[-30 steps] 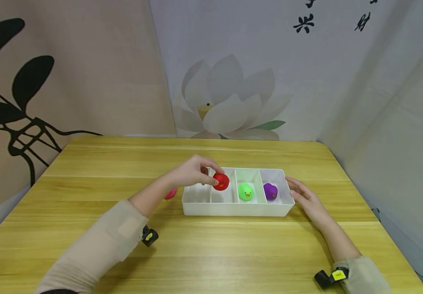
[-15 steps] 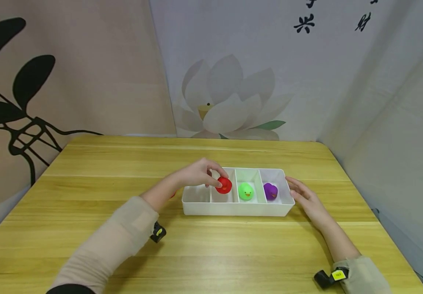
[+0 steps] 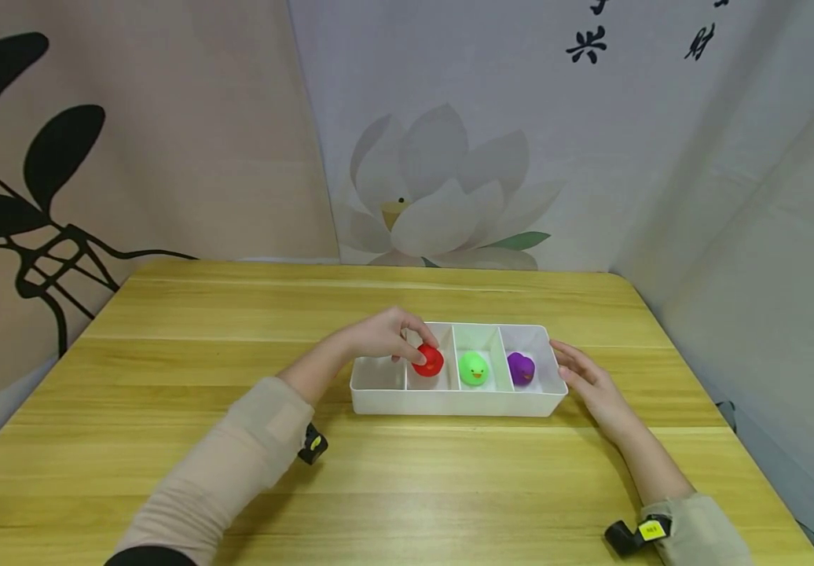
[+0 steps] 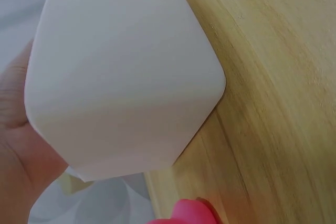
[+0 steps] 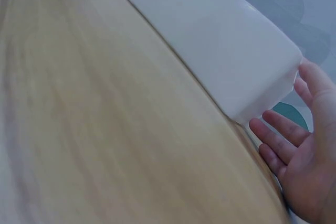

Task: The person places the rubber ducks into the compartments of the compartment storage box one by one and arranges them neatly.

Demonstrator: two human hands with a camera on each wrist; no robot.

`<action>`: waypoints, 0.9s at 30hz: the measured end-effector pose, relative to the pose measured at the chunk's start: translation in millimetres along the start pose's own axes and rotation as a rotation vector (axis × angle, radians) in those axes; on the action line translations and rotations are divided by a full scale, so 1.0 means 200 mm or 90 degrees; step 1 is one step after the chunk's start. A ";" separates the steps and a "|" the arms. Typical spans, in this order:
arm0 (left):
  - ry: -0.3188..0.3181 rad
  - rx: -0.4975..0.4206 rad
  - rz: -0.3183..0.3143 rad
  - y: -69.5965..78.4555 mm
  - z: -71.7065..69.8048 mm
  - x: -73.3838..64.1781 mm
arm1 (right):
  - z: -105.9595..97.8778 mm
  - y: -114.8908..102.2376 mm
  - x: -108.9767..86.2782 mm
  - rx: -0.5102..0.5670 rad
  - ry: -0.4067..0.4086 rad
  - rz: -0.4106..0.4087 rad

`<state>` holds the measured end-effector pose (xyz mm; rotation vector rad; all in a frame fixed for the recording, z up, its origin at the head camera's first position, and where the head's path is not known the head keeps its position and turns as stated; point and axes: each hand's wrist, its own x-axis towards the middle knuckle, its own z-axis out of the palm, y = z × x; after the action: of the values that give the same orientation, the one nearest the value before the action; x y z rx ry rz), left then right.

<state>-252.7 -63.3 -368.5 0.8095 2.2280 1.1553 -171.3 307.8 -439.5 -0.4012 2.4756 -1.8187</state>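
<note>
In the head view my left hand (image 3: 387, 334) pinches a small red rubber duck (image 3: 431, 363) between thumb and fingers. The duck is at the second compartment from the left of a white divided box (image 3: 449, 403); whether it touches the floor there is hard to tell. A green rubber duck (image 3: 474, 369) sits one compartment to the right, and a purple one (image 3: 521, 369) lies in the rightmost compartment. The leftmost compartment holds nothing visible. My right hand (image 3: 594, 389) rests at the box's right end, fingers loosely extended against it, as the right wrist view also shows.
A pink toy (image 4: 191, 212) lies on the table past the box's left end in the left wrist view; my left arm hides it in the head view. The wooden table (image 3: 407, 479) reaches back to a printed curtain (image 3: 237, 157).
My left hand has carried the red duck slightly right and down into the second compartment, then shifted slightly back left. The left forearm now covers the pink toy. My right hand has stayed still.
</note>
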 end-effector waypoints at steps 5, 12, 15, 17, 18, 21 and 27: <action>-0.017 0.011 -0.004 -0.02 0.01 0.02 | 0.00 0.00 0.00 -0.004 0.000 0.009; -0.018 0.004 -0.039 -0.02 0.03 0.04 | 0.00 0.00 0.00 0.002 -0.001 0.008; -0.010 -0.010 -0.059 -0.03 0.05 0.05 | 0.00 0.00 0.00 0.007 0.000 0.004; -0.004 -0.015 -0.072 -0.03 0.05 0.05 | 0.00 0.00 0.00 0.008 0.001 0.003; 0.000 -0.017 -0.078 -0.02 0.06 0.06 | 0.00 0.00 0.00 0.008 0.001 0.002; 0.008 -0.012 -0.091 -0.01 0.06 0.06 | 0.00 0.00 0.00 0.006 0.000 -0.002; 0.011 -0.004 -0.098 -0.01 0.07 0.06 | 0.00 -0.01 0.00 0.004 -0.002 -0.004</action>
<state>-252.1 -48.5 -378.5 0.6149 2.2567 1.0988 -170.9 307.0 -438.0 -0.4115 2.4693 -1.8263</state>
